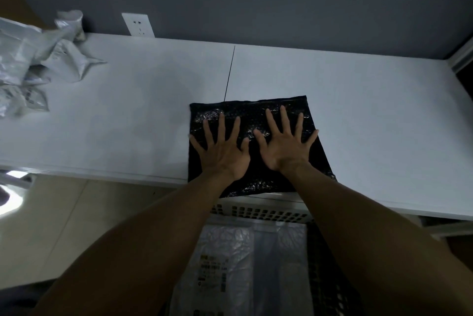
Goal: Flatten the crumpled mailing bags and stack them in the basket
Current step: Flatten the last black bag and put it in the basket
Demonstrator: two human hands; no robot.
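Note:
A black bubble mailing bag (252,111) lies spread on the white table (128,116), its near edge hanging a little over the table's front edge. My left hand (222,149) and my right hand (284,144) both press flat on it, fingers straight and spread, side by side. Below the table's edge stands a white slotted basket (258,212) holding flattened pale mailing bags (230,259), one with a printed label. A heap of crumpled grey mailing bags (33,60) sits at the table's far left.
A white wall socket (138,24) is on the dark wall behind the table. A thin seam (229,72) divides the tabletop. Tiled floor lies to the left below the table edge. A pale frame stands at the far right.

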